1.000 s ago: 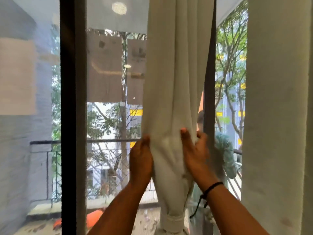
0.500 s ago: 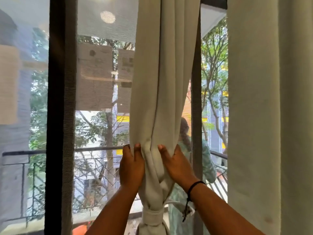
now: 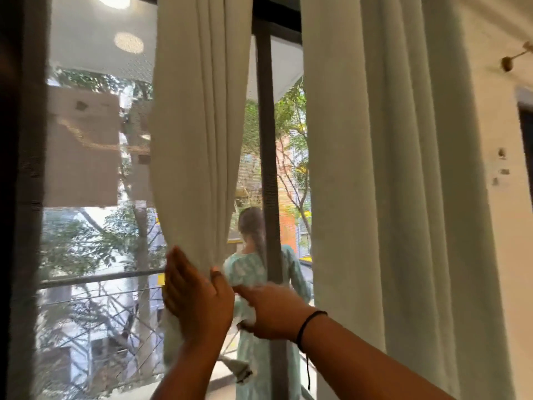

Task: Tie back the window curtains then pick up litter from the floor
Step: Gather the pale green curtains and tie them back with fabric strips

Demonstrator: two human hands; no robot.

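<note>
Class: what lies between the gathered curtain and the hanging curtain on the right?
Head view: a dark window frame post, with a person in a light green garment outside behind it.

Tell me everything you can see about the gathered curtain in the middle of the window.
The middle curtain is pale cream, matte woven-looking cloth hanging in long vertical folds from above the picture's top. It narrows downward, gathered in front of the glass, just left of the dark window post. The left hand lies flat against its lower part with straight fingers. The right hand is blurred beside it; whether it touches is unclear. No tie is visible.
</note>
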